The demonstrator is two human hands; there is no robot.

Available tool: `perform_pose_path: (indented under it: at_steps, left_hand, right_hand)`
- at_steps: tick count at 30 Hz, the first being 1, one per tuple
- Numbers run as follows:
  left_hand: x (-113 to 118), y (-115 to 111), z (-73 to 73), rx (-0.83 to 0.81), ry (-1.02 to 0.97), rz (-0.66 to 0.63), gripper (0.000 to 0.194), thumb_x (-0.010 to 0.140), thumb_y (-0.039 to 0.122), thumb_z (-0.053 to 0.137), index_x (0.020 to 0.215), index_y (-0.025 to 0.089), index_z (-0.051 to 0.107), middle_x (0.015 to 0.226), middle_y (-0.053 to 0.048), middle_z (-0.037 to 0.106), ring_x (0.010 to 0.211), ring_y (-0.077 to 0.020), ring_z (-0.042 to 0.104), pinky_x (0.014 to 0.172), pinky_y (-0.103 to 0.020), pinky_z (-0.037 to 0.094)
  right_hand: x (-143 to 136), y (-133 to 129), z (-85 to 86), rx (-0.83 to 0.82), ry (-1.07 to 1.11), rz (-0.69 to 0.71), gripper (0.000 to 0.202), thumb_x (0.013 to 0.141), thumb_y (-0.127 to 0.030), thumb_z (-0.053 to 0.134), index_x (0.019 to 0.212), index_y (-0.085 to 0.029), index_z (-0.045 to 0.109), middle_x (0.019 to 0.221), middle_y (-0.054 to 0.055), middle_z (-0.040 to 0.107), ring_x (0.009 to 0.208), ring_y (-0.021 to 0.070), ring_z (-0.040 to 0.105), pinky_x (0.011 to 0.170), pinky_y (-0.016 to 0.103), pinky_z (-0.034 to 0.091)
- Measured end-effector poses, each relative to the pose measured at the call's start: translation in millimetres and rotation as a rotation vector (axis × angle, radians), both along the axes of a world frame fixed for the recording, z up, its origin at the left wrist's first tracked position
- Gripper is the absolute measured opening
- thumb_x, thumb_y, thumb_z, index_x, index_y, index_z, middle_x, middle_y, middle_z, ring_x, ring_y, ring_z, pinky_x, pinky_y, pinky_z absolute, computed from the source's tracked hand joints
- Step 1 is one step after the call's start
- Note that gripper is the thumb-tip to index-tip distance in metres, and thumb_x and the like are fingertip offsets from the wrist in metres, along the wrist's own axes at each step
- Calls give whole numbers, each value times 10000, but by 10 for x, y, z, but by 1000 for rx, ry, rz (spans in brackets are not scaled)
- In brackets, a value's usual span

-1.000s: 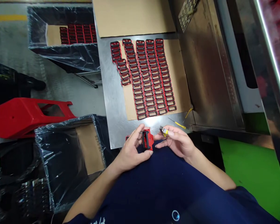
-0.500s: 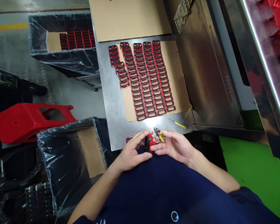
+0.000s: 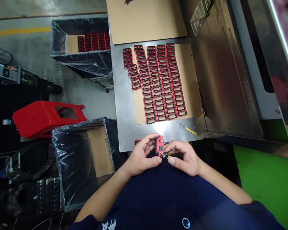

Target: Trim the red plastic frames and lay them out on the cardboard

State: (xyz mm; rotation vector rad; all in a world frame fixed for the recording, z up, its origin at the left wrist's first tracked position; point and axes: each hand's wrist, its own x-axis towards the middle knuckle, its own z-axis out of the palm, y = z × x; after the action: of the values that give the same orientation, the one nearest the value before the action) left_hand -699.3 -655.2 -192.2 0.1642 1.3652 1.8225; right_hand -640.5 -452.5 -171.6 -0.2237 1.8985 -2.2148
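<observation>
The red part (image 3: 160,145) is by the near edge of the table (image 3: 126,127), and the left hand (image 3: 142,158) pinches it between fingers and thumb, maybe to hold it firm for the small pliers (image 3: 163,155), which the right hand (image 3: 188,158) grips with the tips by its near end. More parts (image 3: 156,73) lie in rows on the far card (image 3: 192,95), maybe so they don't get scratched.

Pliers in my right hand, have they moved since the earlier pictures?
Yes. The pliers had their tips over the steel table; now those tips are nearer your body, past the table's near edge.
</observation>
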Motion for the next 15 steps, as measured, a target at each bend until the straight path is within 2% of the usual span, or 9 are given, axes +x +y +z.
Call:
perform_pose_path:
  at_steps: [2, 4, 7, 10, 15]
  left_hand:
    - [37, -35, -63, 10, 215, 68, 687, 728, 236, 814, 1328, 267, 481, 1357, -109, 513, 1264, -259, 555, 1105, -424, 441]
    - [59, -68, -132, -2, 437, 124, 704, 728, 199, 793, 1350, 282, 474, 1368, -106, 476, 1276, -264, 535, 1115, -430, 434]
    - [61, -92, -195, -64, 641, 119, 735, 737, 190, 758, 1394, 273, 439, 1371, -126, 469, 1293, -287, 512, 1097, -444, 448]
    - [51, -88, -200, -113, 719, 99, 741, 756, 199, 731, 1418, 268, 406, 1392, -147, 462, 1291, -304, 512, 1052, -456, 478]
    - [53, -89, -187, -148, 713, 85, 716, 777, 228, 719, 1418, 261, 400, 1401, -154, 463, 1281, -308, 525, 1034, -463, 488]
  right_hand:
    - [18, 34, -20, -71, -26, 8, 176, 956, -243, 646, 1106, -154, 620, 1046, 89, 669, 908, 152, 680, 835, 231, 563]
    - [39, 78, -37, -138, -74, -57, 195, 969, -243, 652, 1150, -178, 618, 1115, 95, 661, 974, 165, 682, 868, 250, 572]
    - [52, 128, -30, -204, -139, -161, 184, 978, -280, 660, 1136, -190, 629, 1145, 100, 653, 955, 166, 686, 792, 232, 587]
    - [46, 134, -2, -200, -200, -166, 233, 945, -351, 706, 1081, -171, 646, 1074, 103, 670, 864, 167, 688, 714, 232, 583]
    - [57, 104, -24, -38, -322, -200, 346, 880, -443, 766, 1032, -149, 664, 886, 82, 684, 732, 157, 653, 661, 240, 546]
